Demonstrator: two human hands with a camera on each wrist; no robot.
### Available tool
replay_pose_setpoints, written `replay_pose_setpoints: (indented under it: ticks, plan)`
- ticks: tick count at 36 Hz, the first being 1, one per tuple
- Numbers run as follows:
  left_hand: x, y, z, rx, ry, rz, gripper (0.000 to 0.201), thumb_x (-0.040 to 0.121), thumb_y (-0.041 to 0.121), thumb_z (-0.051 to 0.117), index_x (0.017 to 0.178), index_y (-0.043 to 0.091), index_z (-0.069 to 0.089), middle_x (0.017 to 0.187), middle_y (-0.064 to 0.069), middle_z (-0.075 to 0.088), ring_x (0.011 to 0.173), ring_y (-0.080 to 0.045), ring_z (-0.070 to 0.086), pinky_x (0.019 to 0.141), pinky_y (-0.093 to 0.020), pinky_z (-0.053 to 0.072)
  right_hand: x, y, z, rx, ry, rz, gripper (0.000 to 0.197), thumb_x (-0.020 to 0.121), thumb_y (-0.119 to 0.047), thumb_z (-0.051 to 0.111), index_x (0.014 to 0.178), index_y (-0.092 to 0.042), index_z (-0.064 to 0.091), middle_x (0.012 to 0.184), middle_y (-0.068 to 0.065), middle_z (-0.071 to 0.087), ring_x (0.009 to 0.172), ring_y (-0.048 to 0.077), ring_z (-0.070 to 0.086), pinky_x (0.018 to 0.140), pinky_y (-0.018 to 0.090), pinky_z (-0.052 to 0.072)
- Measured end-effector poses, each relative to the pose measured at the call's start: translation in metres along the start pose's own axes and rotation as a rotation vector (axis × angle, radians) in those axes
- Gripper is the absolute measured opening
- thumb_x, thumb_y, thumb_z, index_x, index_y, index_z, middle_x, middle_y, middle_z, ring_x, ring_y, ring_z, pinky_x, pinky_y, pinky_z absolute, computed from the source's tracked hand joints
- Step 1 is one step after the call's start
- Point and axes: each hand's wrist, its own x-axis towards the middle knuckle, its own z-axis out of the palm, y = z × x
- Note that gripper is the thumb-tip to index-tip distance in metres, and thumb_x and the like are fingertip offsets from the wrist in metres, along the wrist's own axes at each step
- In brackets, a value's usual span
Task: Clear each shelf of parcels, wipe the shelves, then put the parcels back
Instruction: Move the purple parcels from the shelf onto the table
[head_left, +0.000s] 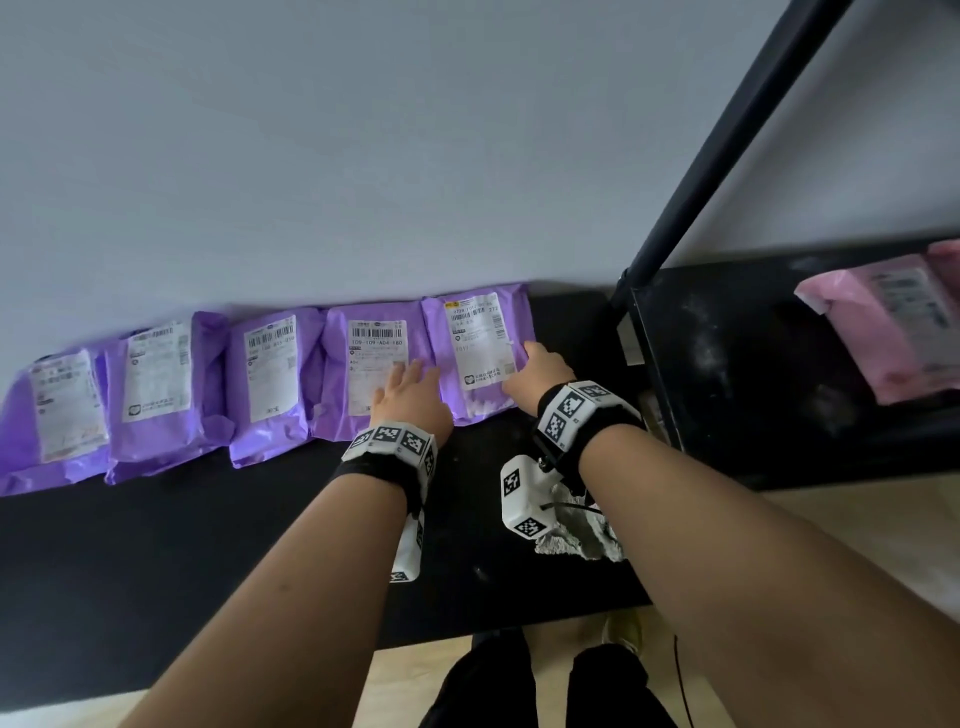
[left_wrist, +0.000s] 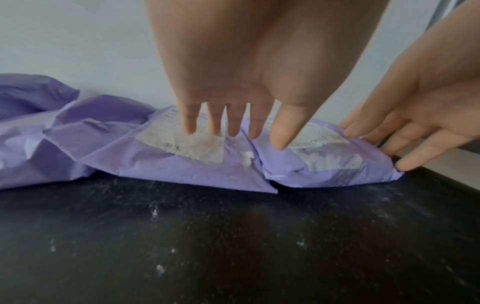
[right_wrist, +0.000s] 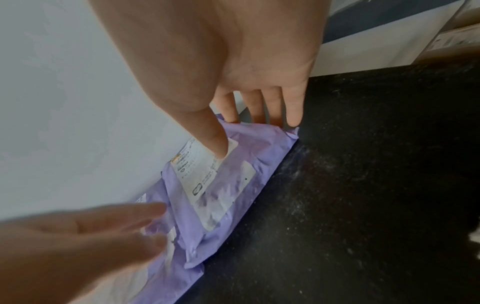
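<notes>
Both palms flat, fingers straight — left hand (head_left: 410, 397) and right hand (head_left: 537, 374) on two purple parcels (head_left: 480, 353) — nothing gripped.

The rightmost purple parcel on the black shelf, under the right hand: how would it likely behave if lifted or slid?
The rightmost purple parcel is a wrinkled plastic mailer, so it would probably flex and sag rather than stay stiff. Its puffy look hints at soft, light contents. Lying flat, it should not roll or tip. The smooth film may slip under the right hand's straight fingers on the dusty shelf.
</notes>
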Motion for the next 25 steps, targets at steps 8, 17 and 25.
replay_pose_setpoints:
  ticks: [8, 17, 25]
  plan:
    - [-0.030, 0.022, -0.010, -0.058, 0.037, -0.020, 0.060, 0.091, 0.016, 0.047, 0.148, 0.021, 0.028, 0.155, -0.001, 0.024, 0.142, -0.023, 0.022, 0.114, -0.042, 0.024, -0.031, 0.018, -0.009, -0.035, 0.064, -0.023, 0.059, 0.091, -0.027, 0.055, 0.145, -0.015, 0.034, 0.139, 0.014, 0.041, 0.123, 0.032, 0.046, 0.101, 0.042, 0.044]
    - [-0.097, 0.070, 0.009, -0.038, 0.101, -0.030, 0.050, 0.092, 0.019, 0.046, 0.141, 0.016, 0.038, 0.143, -0.007, 0.043, 0.132, -0.027, 0.037, 0.107, -0.042, 0.036, -0.091, 0.073, -0.014, 0.009, 0.074, -0.118, 0.060, 0.085, -0.021, 0.055, 0.143, -0.020, 0.039, 0.137, 0.011, 0.046, 0.120, 0.031, 0.050, 0.098, 0.044, 0.046]
    - [-0.189, 0.139, 0.057, 0.022, 0.144, -0.027, 0.047, 0.088, 0.018, 0.046, 0.135, 0.017, 0.044, 0.139, -0.007, 0.045, 0.127, -0.029, 0.042, 0.101, -0.042, 0.036, -0.152, 0.173, -0.031, 0.034, 0.051, -0.215, 0.064, 0.086, -0.033, 0.059, 0.145, -0.022, 0.038, 0.144, 0.010, 0.043, 0.127, 0.029, 0.048, 0.106, 0.038, 0.040]
